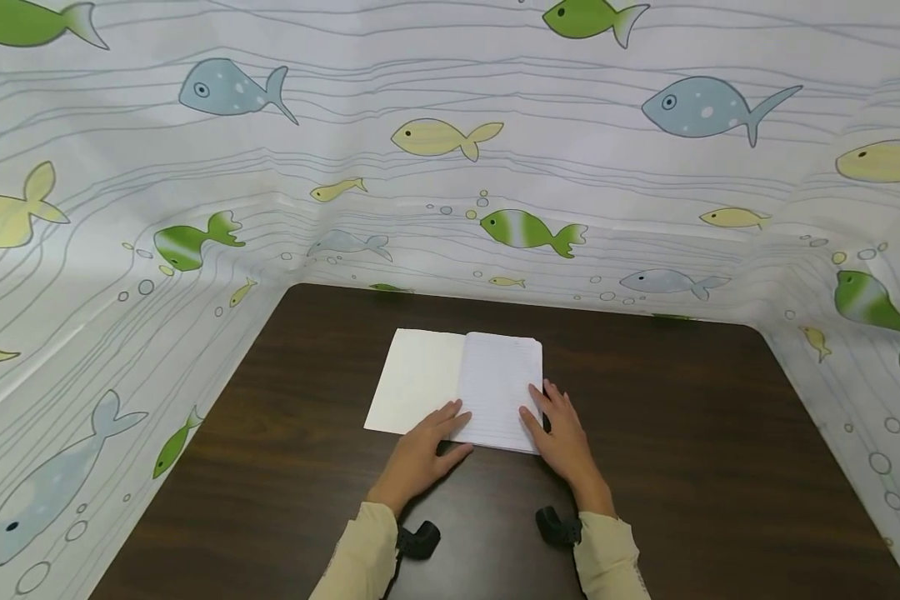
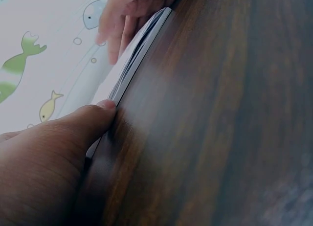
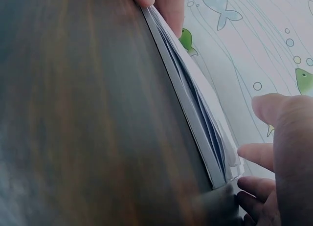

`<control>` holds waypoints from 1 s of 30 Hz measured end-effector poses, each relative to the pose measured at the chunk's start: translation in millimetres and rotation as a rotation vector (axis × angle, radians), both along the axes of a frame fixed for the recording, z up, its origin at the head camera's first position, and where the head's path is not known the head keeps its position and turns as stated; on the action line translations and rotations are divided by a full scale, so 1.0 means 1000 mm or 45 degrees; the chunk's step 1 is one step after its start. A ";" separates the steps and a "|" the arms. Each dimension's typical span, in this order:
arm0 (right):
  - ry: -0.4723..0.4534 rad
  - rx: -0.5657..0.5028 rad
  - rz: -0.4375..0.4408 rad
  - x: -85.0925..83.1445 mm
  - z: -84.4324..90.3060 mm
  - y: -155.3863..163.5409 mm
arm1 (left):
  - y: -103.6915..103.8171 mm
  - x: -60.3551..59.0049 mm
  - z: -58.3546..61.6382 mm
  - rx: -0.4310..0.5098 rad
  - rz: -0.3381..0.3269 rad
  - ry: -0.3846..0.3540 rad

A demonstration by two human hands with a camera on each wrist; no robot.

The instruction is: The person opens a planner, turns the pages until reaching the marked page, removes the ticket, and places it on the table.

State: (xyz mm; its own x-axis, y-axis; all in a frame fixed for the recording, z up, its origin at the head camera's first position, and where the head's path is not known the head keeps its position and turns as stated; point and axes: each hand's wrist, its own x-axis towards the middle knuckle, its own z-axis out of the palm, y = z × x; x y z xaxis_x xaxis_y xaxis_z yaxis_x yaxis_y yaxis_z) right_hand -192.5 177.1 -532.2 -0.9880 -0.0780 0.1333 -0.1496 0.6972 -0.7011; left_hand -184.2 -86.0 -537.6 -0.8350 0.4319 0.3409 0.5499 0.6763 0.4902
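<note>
Notebook (image 1: 465, 387) lies open under both flat hands, fingertips partly hiding its near edge.

Left hand (image 2: 44, 167) cut off by frame edge; notebook (image 2: 128, 69) lettering blurred; tabletop (image 3: 73, 118) foreground out of focus.

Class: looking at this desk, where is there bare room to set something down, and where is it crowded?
Bare table lies right of the open notebook, toward the fish-print curtain, and left of it too. It is crowded at the notebook's near edge, where the left hand and right hand rest.
</note>
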 end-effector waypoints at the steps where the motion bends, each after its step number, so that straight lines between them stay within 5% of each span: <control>1: -0.002 0.006 -0.003 0.000 -0.001 0.000 | 0.000 0.000 -0.001 0.006 -0.004 0.003; 14: -0.027 0.045 -0.013 -0.002 -0.001 -0.002 | 0.001 -0.003 -0.003 0.054 0.030 0.015; 30: 0.029 0.140 0.091 -0.009 -0.003 -0.002 | 0.001 -0.008 -0.003 0.130 0.116 -0.200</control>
State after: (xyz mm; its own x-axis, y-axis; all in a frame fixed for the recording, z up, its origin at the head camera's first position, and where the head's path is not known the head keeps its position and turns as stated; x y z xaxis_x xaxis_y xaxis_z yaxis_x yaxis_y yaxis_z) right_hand -201.0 174.9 -535.1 -0.9762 -0.1634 0.1427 -0.2168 0.7568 -0.6166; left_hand -192.5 -84.6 -540.2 -0.9153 0.3221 0.2418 0.4003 0.6619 0.6338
